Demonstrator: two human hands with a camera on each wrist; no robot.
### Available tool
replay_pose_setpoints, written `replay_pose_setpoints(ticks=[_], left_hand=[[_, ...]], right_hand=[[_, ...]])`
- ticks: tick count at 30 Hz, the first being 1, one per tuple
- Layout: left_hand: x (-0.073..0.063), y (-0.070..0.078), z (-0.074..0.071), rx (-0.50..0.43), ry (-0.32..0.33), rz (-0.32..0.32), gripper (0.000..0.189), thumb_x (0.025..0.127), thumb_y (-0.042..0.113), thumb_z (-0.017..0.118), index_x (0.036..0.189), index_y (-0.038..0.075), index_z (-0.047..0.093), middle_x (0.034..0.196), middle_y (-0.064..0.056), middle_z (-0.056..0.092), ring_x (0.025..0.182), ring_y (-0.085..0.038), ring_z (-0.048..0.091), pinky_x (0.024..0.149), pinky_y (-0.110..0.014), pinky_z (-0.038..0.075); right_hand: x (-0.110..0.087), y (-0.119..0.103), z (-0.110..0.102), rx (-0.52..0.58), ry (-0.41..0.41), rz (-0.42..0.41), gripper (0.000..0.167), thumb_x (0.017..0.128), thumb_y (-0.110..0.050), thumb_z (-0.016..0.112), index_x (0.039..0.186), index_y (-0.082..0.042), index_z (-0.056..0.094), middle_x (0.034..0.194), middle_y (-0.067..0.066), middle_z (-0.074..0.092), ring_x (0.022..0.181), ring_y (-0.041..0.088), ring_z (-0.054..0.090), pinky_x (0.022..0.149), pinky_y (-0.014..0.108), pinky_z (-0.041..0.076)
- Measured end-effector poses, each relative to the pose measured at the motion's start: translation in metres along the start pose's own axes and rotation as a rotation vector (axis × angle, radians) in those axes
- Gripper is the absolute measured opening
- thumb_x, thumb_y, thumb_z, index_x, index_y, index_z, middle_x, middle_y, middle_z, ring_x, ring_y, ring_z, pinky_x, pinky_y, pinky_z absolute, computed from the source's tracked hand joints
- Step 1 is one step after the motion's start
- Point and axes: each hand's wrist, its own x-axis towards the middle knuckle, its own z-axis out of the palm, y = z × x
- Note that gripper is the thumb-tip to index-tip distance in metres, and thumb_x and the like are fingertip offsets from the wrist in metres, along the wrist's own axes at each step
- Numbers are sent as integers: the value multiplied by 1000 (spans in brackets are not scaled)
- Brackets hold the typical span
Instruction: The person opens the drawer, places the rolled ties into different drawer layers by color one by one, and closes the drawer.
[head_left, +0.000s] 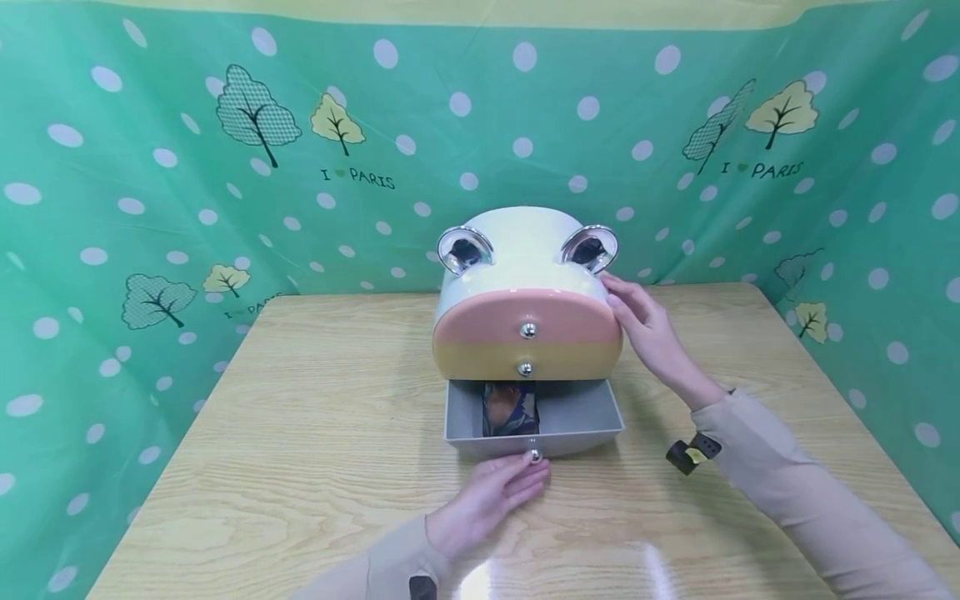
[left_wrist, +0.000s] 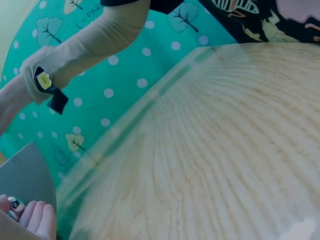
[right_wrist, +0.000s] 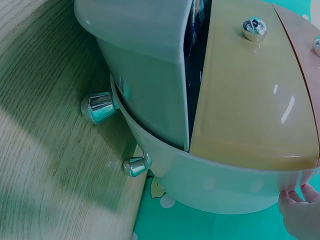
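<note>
A small drawer cabinet (head_left: 525, 250) with a white rounded top and two silver-rimmed eyes stands on the table. Its grey bottom drawer (head_left: 577, 412) is pulled out toward the front; inside lies a dark patterned packet (head_left: 510, 408) with orange and blue parts. At that drawer's front, my left hand (head_left: 487, 500) pinches the round silver knob (head_left: 536, 456) between thumb and fingers. My right hand (head_left: 652, 333) rests against the cabinet's right side with fingers extended, just below the eye. The pink drawer (head_left: 480, 318) and yellow drawer (head_left: 480, 360) above are closed.
The cabinet stands on silver feet (right_wrist: 100, 107) on a wood-grain table (head_left: 315, 433). Behind it and along both sides hangs a green dotted cloth (head_left: 420, 100) with printed trees. A dark strap (head_left: 693, 452) hangs from the right wrist.
</note>
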Motion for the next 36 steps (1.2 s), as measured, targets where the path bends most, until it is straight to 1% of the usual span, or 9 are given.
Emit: replay_pose_setpoints(ticks=[9, 16, 20, 30, 36], left_hand=[[6, 2, -2, 6, 7, 12, 38, 87, 14, 54, 114, -11, 45, 115, -26, 53, 107, -30, 53, 91, -34, 44], [8, 4, -5, 20, -4, 10, 39, 87, 14, 54, 115, -12, 45, 115, -26, 53, 107, -29, 53, 91, -33, 44], [8, 5, -7, 28, -14, 16, 40, 87, 14, 53, 115, -13, 44, 115, -26, 53, 107, -30, 53, 91, -34, 44], [5, 8, -12, 41, -27, 21, 41, 88, 14, 52, 116, -15, 43, 114, -25, 54, 108, -30, 52, 92, -35, 43], [8, 10, -11, 22, -28, 14, 40, 88, 13, 53, 115, -14, 43, 113, -25, 54, 107, -30, 53, 92, -35, 44]], right_hand=[[1, 0, 0, 9, 4, -11, 42, 94, -27, 42, 129, -3, 41, 140, 6, 34, 128, 19, 29, 105, 40, 26], [1, -3, 1, -7, 8, 10, 43, 94, -29, 42, 130, -6, 40, 140, 4, 33, 128, 20, 29, 105, 41, 26], [1, -4, 1, -18, 4, 21, 43, 94, -29, 42, 131, -7, 39, 141, 4, 32, 129, 21, 28, 105, 43, 25], [3, -4, 2, -10, 12, 26, 43, 94, -30, 41, 129, -6, 40, 141, 3, 33, 129, 20, 28, 105, 42, 25], [3, -3, 1, -13, 6, 28, 44, 94, -30, 41, 130, -6, 39, 141, 4, 32, 129, 22, 28, 105, 44, 25]])
